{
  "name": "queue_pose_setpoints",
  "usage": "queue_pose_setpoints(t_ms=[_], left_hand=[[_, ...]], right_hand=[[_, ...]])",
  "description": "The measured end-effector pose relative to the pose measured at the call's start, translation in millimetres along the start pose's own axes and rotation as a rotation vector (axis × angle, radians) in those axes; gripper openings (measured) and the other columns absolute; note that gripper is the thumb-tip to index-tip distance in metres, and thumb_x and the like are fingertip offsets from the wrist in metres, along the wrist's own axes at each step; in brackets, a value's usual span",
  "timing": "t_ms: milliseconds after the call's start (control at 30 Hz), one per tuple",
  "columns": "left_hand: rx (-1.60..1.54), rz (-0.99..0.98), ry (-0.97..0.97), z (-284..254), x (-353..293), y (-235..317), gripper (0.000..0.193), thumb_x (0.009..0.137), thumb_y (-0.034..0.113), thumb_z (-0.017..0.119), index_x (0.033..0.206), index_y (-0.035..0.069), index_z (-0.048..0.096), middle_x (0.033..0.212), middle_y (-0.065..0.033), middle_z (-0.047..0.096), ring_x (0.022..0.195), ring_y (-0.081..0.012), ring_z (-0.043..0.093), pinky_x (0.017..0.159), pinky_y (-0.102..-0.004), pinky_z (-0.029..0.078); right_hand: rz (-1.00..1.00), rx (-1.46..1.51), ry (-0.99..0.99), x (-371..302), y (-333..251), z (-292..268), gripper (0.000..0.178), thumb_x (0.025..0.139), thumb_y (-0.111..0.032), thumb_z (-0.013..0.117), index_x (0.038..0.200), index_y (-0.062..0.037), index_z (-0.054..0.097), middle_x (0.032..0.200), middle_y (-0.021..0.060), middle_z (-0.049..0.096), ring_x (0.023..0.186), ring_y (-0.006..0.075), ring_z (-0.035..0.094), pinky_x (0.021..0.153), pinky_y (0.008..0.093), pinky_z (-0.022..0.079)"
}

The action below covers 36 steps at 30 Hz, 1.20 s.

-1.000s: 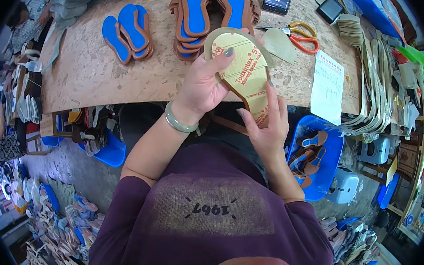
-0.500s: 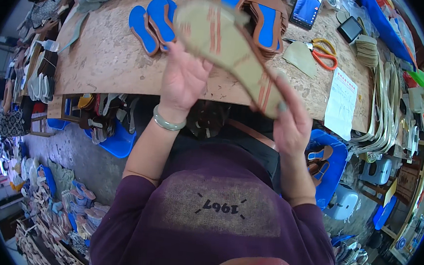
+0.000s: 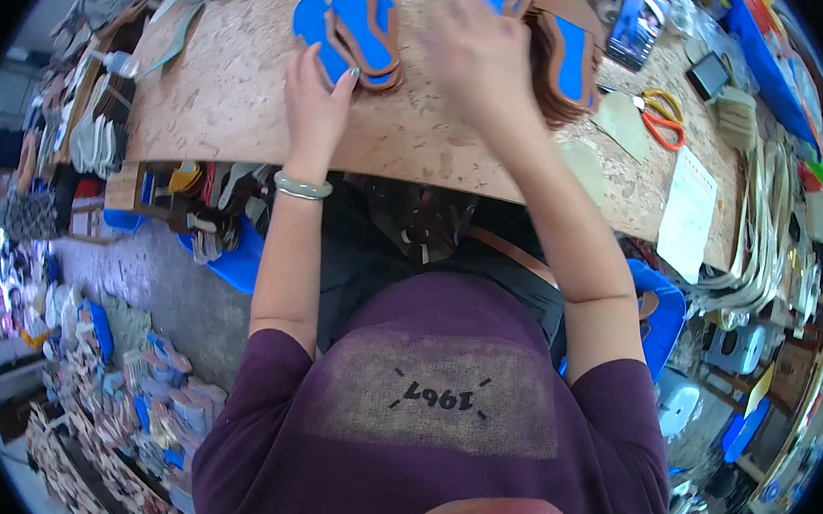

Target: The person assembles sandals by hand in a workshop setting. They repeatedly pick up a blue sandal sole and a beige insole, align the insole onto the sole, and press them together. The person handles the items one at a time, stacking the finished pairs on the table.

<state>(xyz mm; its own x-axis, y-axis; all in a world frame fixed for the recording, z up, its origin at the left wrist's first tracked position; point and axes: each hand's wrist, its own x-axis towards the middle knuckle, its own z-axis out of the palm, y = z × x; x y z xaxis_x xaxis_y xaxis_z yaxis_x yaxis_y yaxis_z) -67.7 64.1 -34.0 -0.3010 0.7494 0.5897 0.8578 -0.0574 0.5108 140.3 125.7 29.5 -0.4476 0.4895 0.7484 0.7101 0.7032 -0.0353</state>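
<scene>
My left hand [image 3: 315, 104] lies at the lower end of a blue insole with brown edging [image 3: 316, 25], its fingers stretched out and its thumb apart. Right beside that insole, a second blue insole with a brown strip [image 3: 365, 29] lies on top of other brown pieces. Over the table, my right hand [image 3: 477, 59] is smeared by motion, so its fingers cannot be made out. Nearest to it is a stack of brown pieces with blue insoles [image 3: 572, 62]. No beige sole shows in either hand.
Orange- and yellow-handled scissors [image 3: 662, 117], a pale flat piece [image 3: 622, 124] and a paper sheet [image 3: 687, 216] lie on the right of the wooden table [image 3: 221, 97]. A phone [image 3: 638, 25] stands behind them. Blue bins [image 3: 659, 334] sit below. Another person [image 3: 113, 2] is at the far left.
The beige sole that both hands held up is out of them. My left hand has come down to the blue insoles; my right hand has swung up and leftward toward the stack.
</scene>
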Motion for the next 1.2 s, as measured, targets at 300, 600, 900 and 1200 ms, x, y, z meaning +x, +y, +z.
queue_pose_setpoints(t_ms=[300,600,900,1200], left_hand=[[-0.119,-0.024,-0.314,16.2,2.0,-38.1,0.051,0.083,0.005,0.065,0.13,-0.004,0.048,0.12,-0.0228,0.059,0.104,-0.0328,0.061,0.088,-0.0372,0.05],[-0.255,-0.272,0.122,-16.8,6.1,-26.5,0.036,0.103,0.016,0.03,0.127,-0.007,0.046,0.114,-0.0201,0.062,0.102,-0.0257,0.065,0.091,-0.0363,0.052],[-0.86,-0.049,0.217,-31.6,-88.6,126.3,0.05,0.099,0.019,0.039,0.14,-0.008,0.029,0.14,-0.0217,0.041,0.124,-0.0294,0.049,0.103,-0.0393,0.041],[-0.477,0.383,-0.551,39.0,-77.4,177.5,0.022,0.089,0.01,0.06,0.108,0.0,0.063,0.112,-0.0167,0.061,0.103,-0.0334,0.057,0.09,-0.037,0.045]], right_hand=[[0.306,0.589,-0.453,11.8,-64.8,95.1,0.042,0.084,-0.011,0.055,0.123,0.0051,0.049,0.105,0.0249,0.062,0.097,0.0385,0.062,0.084,0.0467,0.05],[0.484,0.895,-0.448,21.2,-59.8,76.1,0.057,0.089,-0.028,0.061,0.129,0.0087,0.043,0.117,0.0304,0.059,0.108,0.0403,0.059,0.091,0.044,0.048],[0.447,1.531,0.116,-18.3,-76.1,-51.5,0.06,0.087,-0.02,0.07,0.132,0.0031,0.039,0.128,0.0189,0.055,0.114,0.0227,0.056,0.095,0.0345,0.047],[0.914,1.271,0.672,-167.5,87.0,-143.4,0.049,0.086,0.005,0.053,0.134,0.0021,0.043,0.121,0.0167,0.059,0.109,0.0246,0.06,0.097,0.0367,0.047]])
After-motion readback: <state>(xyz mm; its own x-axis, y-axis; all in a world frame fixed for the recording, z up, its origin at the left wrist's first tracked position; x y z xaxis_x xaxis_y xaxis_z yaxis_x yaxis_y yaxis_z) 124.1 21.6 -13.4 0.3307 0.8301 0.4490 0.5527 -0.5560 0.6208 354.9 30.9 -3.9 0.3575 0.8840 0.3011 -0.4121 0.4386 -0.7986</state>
